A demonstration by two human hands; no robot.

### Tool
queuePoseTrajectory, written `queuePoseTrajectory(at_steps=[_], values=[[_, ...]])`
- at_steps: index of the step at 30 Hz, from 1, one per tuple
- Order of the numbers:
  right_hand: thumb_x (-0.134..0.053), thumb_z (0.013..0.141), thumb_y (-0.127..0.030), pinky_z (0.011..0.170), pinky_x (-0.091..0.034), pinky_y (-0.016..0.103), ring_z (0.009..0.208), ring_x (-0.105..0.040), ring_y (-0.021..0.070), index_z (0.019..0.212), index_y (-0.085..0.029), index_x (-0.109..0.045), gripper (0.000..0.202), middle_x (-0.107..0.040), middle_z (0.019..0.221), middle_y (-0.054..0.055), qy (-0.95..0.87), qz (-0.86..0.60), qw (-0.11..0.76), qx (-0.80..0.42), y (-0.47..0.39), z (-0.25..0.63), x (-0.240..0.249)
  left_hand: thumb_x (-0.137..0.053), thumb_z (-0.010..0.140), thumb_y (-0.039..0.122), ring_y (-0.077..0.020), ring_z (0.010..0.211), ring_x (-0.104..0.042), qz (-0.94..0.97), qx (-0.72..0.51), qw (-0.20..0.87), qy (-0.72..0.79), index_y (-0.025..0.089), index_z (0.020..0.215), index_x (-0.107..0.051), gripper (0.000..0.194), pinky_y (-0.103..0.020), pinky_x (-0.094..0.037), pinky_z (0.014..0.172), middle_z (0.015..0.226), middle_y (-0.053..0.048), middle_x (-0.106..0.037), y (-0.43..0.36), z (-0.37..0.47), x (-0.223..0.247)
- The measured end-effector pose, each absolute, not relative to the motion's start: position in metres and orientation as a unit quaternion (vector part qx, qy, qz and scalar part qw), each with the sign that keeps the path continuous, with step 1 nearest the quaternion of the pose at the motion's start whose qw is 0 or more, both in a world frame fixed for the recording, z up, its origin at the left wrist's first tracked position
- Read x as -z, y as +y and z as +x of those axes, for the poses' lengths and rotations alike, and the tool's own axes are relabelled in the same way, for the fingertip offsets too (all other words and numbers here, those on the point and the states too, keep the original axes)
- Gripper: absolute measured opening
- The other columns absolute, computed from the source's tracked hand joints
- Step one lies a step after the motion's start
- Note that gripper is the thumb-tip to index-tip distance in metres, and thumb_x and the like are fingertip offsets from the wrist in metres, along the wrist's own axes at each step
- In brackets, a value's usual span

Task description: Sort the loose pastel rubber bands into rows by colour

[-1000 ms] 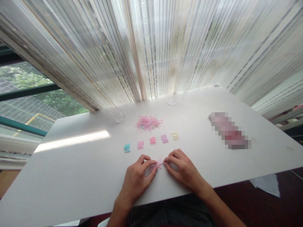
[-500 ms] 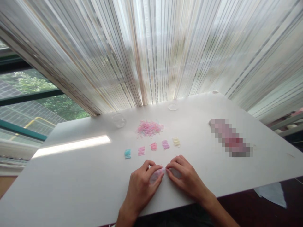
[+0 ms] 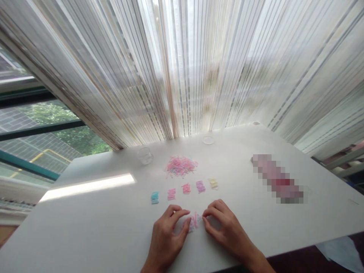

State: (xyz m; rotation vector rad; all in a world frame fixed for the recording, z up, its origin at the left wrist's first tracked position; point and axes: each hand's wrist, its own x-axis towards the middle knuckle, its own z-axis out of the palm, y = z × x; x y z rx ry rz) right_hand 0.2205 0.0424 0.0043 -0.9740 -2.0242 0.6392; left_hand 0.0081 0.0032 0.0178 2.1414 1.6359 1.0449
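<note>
A small loose heap of pink and pale thin strands [image 3: 195, 220] lies on the table between my hands. My left hand [image 3: 167, 235] curves round its left side, thumb and forefinger a little apart, partly covering it. On the right, my right hand [image 3: 227, 231] has thumb and forefinger pinched together at the heap's edge; what is between them is too small to make out. Beyond the hands stands a row of small bundles: blue [image 3: 154, 197], pink [image 3: 171, 194], coral [image 3: 186, 188], purple [image 3: 200, 186] and yellow [image 3: 213, 184]. A larger mixed strand pile [image 3: 181, 166] sits behind them.
A clear round container [image 3: 145, 156] and a clear disc like a lid [image 3: 208, 140] are near the back edge of the white table [image 3: 99, 220]. A blurred-out pinkish object [image 3: 277, 180] lies at the right. Striped curtains [image 3: 193, 76] hang behind.
My hands have moved apart, uncovering more of the small heap between them. The left thumb and forefinger have parted. The whole view has shifted, so the table appears lower.
</note>
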Motion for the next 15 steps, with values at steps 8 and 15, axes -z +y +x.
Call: queuePoseTrajectory(at_steps=[8,15], values=[[-0.057,0.083,-0.003,0.070,-0.053,0.037,0.080,-0.058,0.0220,0.086,-0.024,-0.056,0.021,-0.059,0.083,0.002,-0.793,-0.393,0.396,-0.244,0.0416,0.2199,-0.0041,-0.059,0.093,0.022,-0.0188,0.082,-0.068,0.751,-0.352,0.099,0.550,0.025,0.105,-0.071,0.017,-0.031,-0.061,0.073,0.097,-0.007,-0.067,0.0016,0.0079,-0.0098],[-0.054,0.081,-0.002,0.068,-0.049,0.037,0.079,-0.055,0.0224,0.082,-0.023,-0.052,0.021,-0.056,0.080,0.002,-0.794,-0.407,0.398,-0.216,0.0398,0.2196,-0.0019,-0.054,0.092,0.015,-0.0215,0.090,-0.068,0.731,-0.355,0.097,0.574,0.022,0.103,-0.069,0.020,-0.035,-0.059,0.080,0.096,-0.007,-0.068,0.0012,0.0066,-0.0110]])
